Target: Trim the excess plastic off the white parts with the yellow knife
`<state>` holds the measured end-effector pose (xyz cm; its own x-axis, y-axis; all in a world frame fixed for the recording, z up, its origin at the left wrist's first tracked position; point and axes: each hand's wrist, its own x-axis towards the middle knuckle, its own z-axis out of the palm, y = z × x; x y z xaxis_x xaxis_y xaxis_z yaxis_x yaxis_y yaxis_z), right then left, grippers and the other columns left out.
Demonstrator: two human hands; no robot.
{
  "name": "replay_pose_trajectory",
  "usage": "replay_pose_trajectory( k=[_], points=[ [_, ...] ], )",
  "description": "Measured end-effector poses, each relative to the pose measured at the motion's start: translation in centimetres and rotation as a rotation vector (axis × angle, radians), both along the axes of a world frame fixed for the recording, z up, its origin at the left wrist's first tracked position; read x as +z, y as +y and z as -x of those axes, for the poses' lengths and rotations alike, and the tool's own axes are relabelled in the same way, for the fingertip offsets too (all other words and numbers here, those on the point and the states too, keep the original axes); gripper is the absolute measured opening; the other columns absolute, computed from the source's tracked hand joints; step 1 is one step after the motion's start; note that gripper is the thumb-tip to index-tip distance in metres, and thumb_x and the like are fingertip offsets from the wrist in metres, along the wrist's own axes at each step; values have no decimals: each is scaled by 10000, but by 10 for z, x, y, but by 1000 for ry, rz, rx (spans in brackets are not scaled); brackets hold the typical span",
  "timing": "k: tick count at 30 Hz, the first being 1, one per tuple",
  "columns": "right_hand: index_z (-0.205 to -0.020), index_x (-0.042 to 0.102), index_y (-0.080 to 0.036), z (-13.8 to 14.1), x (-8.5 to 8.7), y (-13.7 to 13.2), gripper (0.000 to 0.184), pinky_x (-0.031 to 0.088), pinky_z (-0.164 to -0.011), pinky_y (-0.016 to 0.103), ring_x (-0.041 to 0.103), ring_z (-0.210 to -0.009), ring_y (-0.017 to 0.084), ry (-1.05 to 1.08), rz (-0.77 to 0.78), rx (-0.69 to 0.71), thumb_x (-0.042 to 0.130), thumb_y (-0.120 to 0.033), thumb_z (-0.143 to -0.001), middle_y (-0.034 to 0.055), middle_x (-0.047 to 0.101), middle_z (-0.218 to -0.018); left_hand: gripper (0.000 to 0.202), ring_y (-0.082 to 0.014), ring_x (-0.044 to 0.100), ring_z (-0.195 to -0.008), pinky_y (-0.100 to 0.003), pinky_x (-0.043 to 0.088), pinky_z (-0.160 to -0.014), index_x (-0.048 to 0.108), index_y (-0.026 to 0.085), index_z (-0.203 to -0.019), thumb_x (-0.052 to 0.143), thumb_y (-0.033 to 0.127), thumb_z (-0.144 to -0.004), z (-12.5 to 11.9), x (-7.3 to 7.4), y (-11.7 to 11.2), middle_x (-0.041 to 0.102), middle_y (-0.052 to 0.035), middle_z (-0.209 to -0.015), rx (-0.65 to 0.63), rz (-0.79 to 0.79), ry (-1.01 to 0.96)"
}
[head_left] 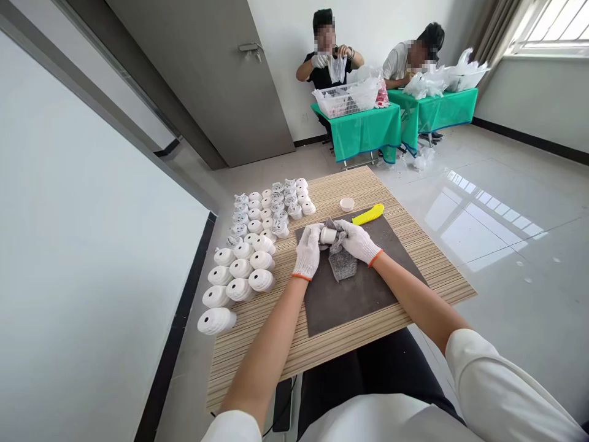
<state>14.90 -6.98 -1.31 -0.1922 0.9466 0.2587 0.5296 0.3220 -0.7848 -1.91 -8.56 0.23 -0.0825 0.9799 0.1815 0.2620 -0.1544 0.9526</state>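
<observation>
Both my hands wear white knit gloves with orange cuffs and meet over a dark grey mat (359,307). My left hand (308,248) is closed around one side of a small white plastic piece (327,236), whose exact kind I cannot make out. A grey cloth (343,264) is bunched in my right hand (359,240), pressed against the piece, with its loose end hanging onto the mat. Just beyond my right hand lies a yellow-handled utility knife (369,215). Near it sits a small white round cup (346,204).
Several white ribbed, cone-like parts (241,288) stand in rows along the left of the wooden table (257,350); farther back, some have printed wrapping (278,212). Two people work at green-covered tables (365,132) with white baskets (347,103). A grey door (197,73) is at left.
</observation>
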Motion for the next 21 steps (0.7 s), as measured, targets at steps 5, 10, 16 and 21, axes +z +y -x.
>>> replay_pose_trajectory(
  k=[5,10,16,21],
  points=[
    [-1285,679,-289,0,-3,0,519,528,-1046,368,683,-1186,226,19,9,-10,555,-103,-818,-22,749,-1248,322,-188,640,-1098,-288,519,-995,685,204,-1000,402,358,-1006,2,-8,3,706,-60,-1109,-7,-59,-31],
    [-1265,681,-288,1,-2,1,489,507,-1076,343,673,-1199,198,76,9,18,571,-106,-825,-32,745,-1252,296,-198,634,-1137,-327,489,-1062,673,200,-998,409,334,-992,5,-14,7,716,-74,-1117,-11,-91,-43],
    [-1263,698,-241,2,2,1,431,504,-1083,354,676,-1184,208,119,44,-1,644,-185,-839,5,747,-1251,245,-231,658,-1136,-370,528,-1049,694,199,-981,491,335,-957,5,-19,11,737,-85,-1111,-74,-39,-188],
    [-1263,710,-254,3,10,-3,429,518,-1060,365,683,-1165,218,95,83,-32,637,-186,-845,4,754,-1236,181,-226,678,-1092,-368,582,-961,699,212,-989,597,275,-854,5,-29,18,737,-71,-1128,-81,15,-281]
  ],
)
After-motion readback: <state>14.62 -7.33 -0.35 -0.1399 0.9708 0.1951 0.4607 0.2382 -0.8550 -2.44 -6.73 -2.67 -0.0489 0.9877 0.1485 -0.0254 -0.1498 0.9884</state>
